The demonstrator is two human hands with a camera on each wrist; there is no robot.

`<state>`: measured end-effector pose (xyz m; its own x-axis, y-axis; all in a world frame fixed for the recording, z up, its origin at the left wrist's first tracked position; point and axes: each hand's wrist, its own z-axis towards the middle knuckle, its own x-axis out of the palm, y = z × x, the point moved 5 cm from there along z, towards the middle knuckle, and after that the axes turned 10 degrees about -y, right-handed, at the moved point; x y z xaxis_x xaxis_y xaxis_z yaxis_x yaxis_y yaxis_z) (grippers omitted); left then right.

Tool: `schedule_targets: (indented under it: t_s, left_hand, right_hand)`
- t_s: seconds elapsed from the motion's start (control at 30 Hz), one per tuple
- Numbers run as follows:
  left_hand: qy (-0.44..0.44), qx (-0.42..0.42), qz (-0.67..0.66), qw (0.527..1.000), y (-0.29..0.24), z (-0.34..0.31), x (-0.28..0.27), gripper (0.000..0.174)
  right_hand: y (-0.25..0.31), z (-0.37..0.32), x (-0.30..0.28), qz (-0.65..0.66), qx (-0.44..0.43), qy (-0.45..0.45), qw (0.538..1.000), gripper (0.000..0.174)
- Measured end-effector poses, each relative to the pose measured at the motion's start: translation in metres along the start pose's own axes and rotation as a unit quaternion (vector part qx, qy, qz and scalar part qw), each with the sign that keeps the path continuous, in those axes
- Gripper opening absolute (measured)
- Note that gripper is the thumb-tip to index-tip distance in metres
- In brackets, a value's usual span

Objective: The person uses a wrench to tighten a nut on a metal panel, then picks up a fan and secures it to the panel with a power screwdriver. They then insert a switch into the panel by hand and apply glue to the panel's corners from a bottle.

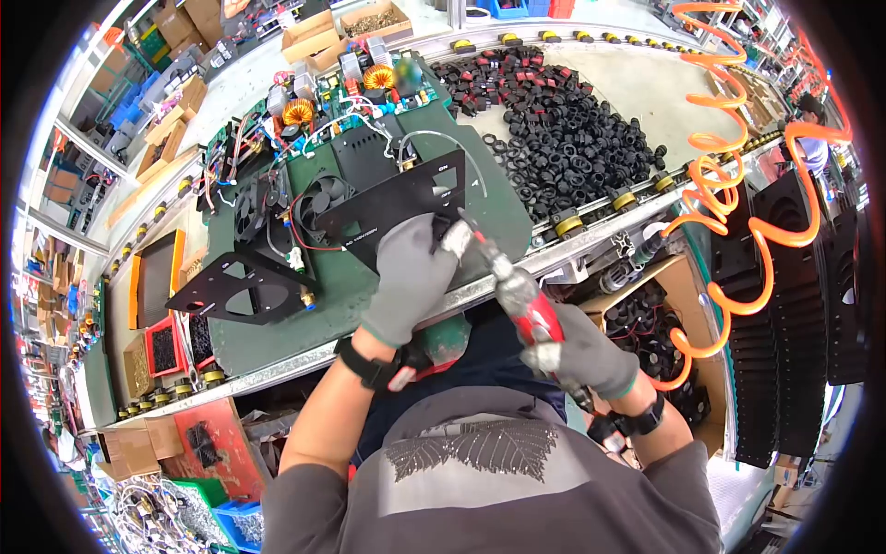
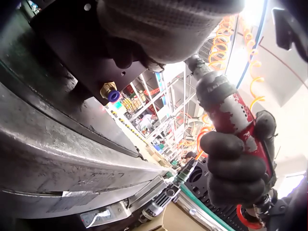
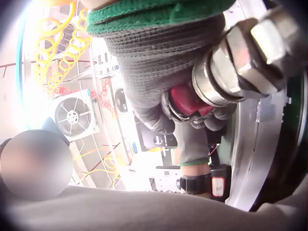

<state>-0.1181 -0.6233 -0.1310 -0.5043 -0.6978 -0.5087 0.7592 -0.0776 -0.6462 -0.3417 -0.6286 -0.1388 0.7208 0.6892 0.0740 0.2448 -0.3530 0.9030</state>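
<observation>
My gloved left hand (image 1: 411,272) holds the black metal panel (image 1: 383,217) at its right end, fingers curled there. In the left wrist view, a brass fitting with a blue ring (image 2: 110,92) sticks out near the panel's corner. My gloved right hand (image 1: 586,355) grips a worn red pneumatic screwdriver (image 1: 531,309), its fingers wrapped round the body. The driver's nose points up and left, close to the left fingertips. In the right wrist view, a metal hose coupling (image 3: 240,62) extends from the driver's end. Behind the panel stand a black fan (image 1: 325,196) and a circuit board (image 1: 392,97).
A second black panel (image 1: 245,286) with a fan stands at left on the green board (image 1: 508,198). Many black plastic parts (image 1: 581,129) are heaped behind. An orange coiled hose (image 1: 771,231) hangs at right, beside a carton (image 1: 683,295) and stacked black panels (image 1: 775,314).
</observation>
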Motion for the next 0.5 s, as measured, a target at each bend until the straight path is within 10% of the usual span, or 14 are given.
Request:
schedule_targets:
  t_s: [0.17, 0.5]
  left_hand:
    - [-0.068, -0.403, -0.195, 0.892, 0.002, -0.006, 0.004, 0.026]
    - [-0.018, -0.17, -0.181, 0.969, 0.004, -0.015, -0.004, 0.029]
  right_hand:
    - [-0.022, -0.014, -0.023, -0.044, -0.031, -0.01, 0.999, 0.03]
    - [-0.019, -0.015, -0.026, -0.145, -0.069, 0.02, 0.987, 0.032]
